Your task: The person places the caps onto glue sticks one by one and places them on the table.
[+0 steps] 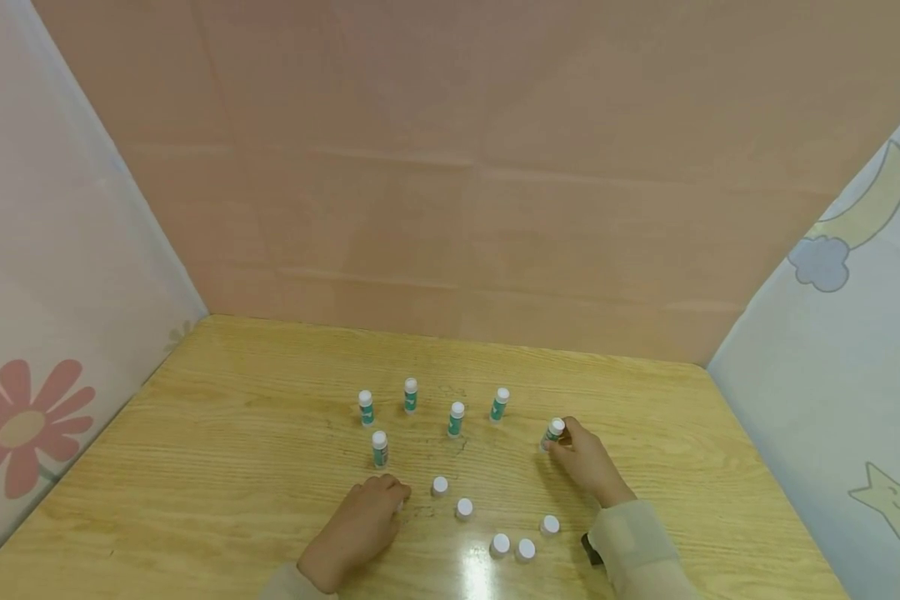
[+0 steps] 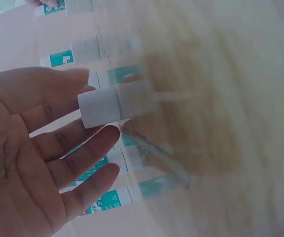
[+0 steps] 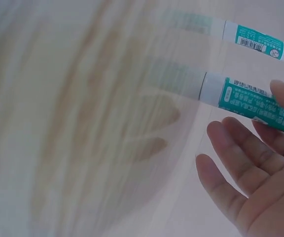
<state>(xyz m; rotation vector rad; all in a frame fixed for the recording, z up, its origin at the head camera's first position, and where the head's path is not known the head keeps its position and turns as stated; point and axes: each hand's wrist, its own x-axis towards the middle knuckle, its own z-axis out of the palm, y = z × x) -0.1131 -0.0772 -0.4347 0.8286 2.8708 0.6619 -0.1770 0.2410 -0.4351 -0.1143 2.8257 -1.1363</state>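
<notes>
My left hand point(image 1: 363, 518) is low on the table at the centre-left. Between its thumb and index finger it pinches a white cap point(image 2: 100, 107), which stands on the tabletop; the other fingers are spread beside it. Further right, my right hand point(image 1: 588, 462) holds an upright glue stick point(image 3: 248, 101) with a teal label, thumb and index finger near its upper end. The base of that stick appears to touch the table. Other glue sticks stand upright between and beyond the hands, among them a near-left one point(image 1: 379, 450) and a middle one point(image 1: 456, 419).
Several loose white caps lie between the hands, including one near the left fingertips point(image 1: 440, 486) and one by the right forearm point(image 1: 550, 525). The wooden table point(image 1: 217, 433) meets a plain cloth backdrop point(image 1: 450, 250). Patterned cloths hang at both sides.
</notes>
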